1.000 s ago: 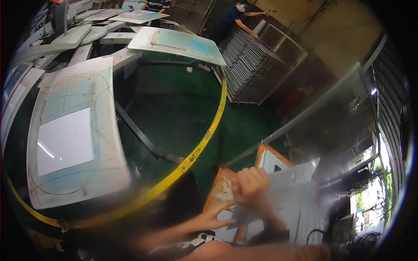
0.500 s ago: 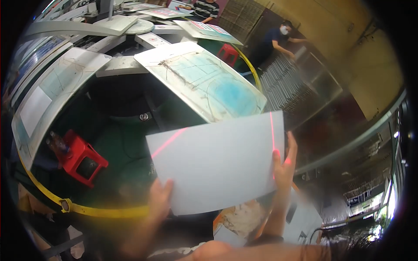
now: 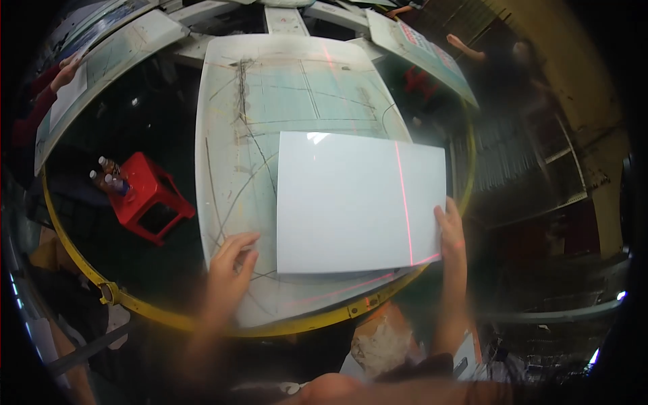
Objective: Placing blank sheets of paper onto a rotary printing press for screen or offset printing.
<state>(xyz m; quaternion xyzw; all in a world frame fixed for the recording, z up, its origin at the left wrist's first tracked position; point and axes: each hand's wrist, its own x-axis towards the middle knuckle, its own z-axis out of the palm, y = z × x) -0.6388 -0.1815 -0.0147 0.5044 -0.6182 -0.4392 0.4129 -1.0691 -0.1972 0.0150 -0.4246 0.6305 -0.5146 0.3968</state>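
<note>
A plain white rectangular sheet [image 3: 351, 202] lies over the near right part of a pale, stained printing board [image 3: 229, 148]; whether it rests flat or hovers just above cannot be told. Red laser lines cross the sheet and the board. My right hand [image 3: 451, 233] grips the sheet's right edge, thumb on top and fingers underneath. To the left of the sheet, my left hand [image 3: 231, 266] hovers over the board, holding nothing, with its fingers slightly bent and the thumb apart.
A yellow rail [image 3: 290, 329] curves round the near side. Left of the board stands a red stool [image 3: 154, 202] with several bottles [image 3: 115, 179]. Another person's hands [image 3: 66, 71] work at the far-left board [image 3: 128, 50]. A printed board [image 3: 425, 50] is at the far right, near another person [image 3: 506, 74].
My left hand has let go of the sheet. The right hand has brought the sheet over a board that now sits straight ahead. Another person's hands have appeared at far left.
</note>
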